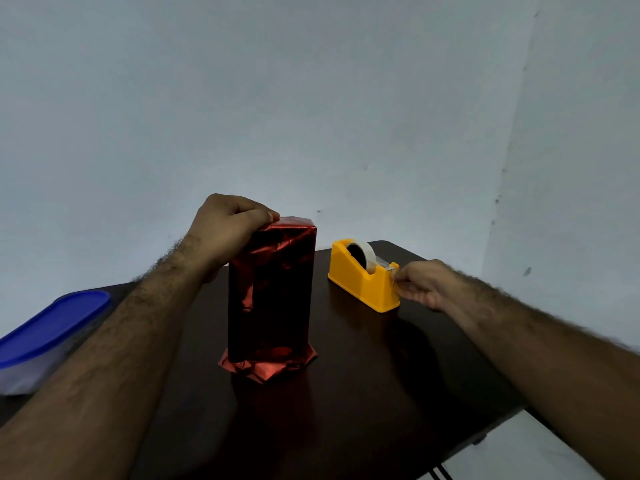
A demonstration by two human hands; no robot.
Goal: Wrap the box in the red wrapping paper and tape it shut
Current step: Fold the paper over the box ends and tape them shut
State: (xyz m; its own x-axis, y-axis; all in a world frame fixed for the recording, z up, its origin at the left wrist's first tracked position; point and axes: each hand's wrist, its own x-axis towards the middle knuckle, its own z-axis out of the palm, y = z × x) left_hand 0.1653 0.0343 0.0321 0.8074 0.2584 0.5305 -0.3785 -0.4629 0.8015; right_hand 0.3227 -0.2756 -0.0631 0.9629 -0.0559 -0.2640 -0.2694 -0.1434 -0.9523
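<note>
The wrapped box point(272, 296) is standing upright at the middle of the bench point(381, 393). The tape dispenser point(363, 278) is sitting to its right, slightly behind. A lidded container point(45, 334) is lying at the bench's left edge.

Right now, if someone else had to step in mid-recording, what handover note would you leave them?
Left hand: grips the top of the wrapped box, holding it upright on the dark table.
Right hand: pinches the tape end at the cutter of the yellow tape dispenser, right of the box.
Done: red paper covers the sides and top.
Left: tear off tape, fix the top fold; the bottom paper is still splayed and crumpled, so fold and tape it.
Blue-lidded container sits at the left edge.
</note>
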